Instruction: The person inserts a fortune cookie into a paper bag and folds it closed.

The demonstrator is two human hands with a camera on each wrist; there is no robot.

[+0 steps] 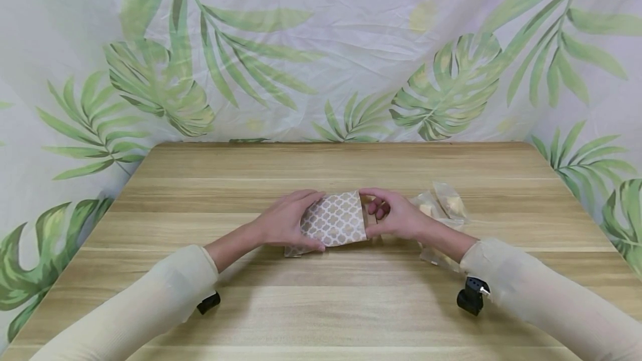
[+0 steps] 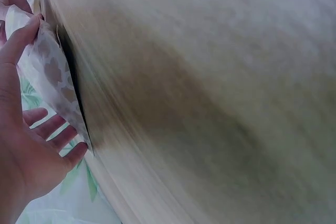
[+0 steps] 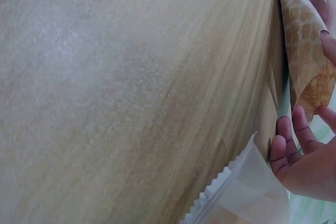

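Note:
A paper bag (image 1: 335,219) with a tan and white lattice pattern lies on its side, its mouth facing right. My left hand (image 1: 288,220) grips its left part, thumb along the near edge and fingers at the far edge. At the mouth, my right hand (image 1: 398,217) holds the rim between thumb and index finger, with the other fingers curled in. The brown inside of the paper bag (image 3: 315,93) shows in the right wrist view. In the left wrist view, the patterned side of the bag (image 2: 50,72) is partly covered by the left thumb.
Several small clear packets (image 1: 451,203) with pale yellowish contents lie beside and behind the right forearm. One serrated-edge packet (image 3: 247,187) shows close in the right wrist view. The wooden table (image 1: 321,305) ends at a leaf-print cloth (image 1: 351,60) behind.

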